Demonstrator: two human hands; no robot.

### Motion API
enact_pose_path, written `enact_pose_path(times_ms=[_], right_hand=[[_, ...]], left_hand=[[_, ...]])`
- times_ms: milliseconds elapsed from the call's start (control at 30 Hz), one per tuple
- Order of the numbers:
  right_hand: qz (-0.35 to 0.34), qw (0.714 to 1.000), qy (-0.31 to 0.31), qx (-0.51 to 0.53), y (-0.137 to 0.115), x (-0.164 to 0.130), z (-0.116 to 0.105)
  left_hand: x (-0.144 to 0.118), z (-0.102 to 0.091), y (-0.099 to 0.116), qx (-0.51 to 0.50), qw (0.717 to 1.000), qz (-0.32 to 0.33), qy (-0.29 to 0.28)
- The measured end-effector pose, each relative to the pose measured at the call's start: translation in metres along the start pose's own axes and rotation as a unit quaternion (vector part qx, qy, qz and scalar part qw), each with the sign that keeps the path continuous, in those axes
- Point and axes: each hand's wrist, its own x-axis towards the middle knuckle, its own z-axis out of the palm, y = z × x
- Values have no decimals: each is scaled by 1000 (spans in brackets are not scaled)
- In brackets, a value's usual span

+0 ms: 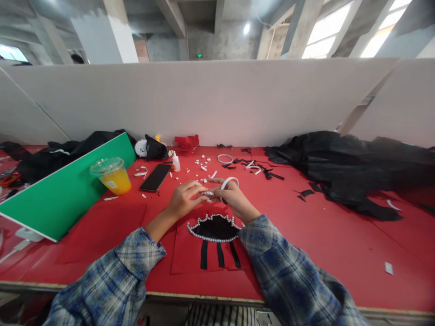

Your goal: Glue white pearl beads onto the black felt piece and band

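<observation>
Head view is showing the left hand (185, 199) and right hand (234, 197) meeting over a red counter (322, 249), both grips closing at the fingertips on a small silvery piece (207, 193). A white ring (225, 182) is sitting against the right hand; whether a finger is passing through it, I cannot tell. From the silvery piece, a bead-edged black eye shape (217, 228) is lying near at six o'clock on a red sheet (181, 260), with three black strips (220, 255) lying below it. A phone (156, 177) is resting toward ten o'clock, a white dropper bottle (176, 162) is standing between ten and eleven, and black fabric (340, 167) is spreading between two and three.
</observation>
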Motion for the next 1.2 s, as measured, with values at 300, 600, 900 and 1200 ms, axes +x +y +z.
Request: enact_pose_path(times_ms=[300, 600, 900, 1200], right_hand=[[31, 999, 13, 6, -1, -1, 1], [17, 1000, 9, -4, 3, 0, 0], [29, 999, 26, -15, 4, 0, 4], [-24, 998, 17, -62, 4, 7, -7]], left_hand=[[6, -3, 3, -44, 989, -122, 67], [4, 8, 4, -212, 935, -282, -41], [5, 10, 1, -243, 923, -298, -20], [3, 11, -17, -228, 929, -292, -13]])
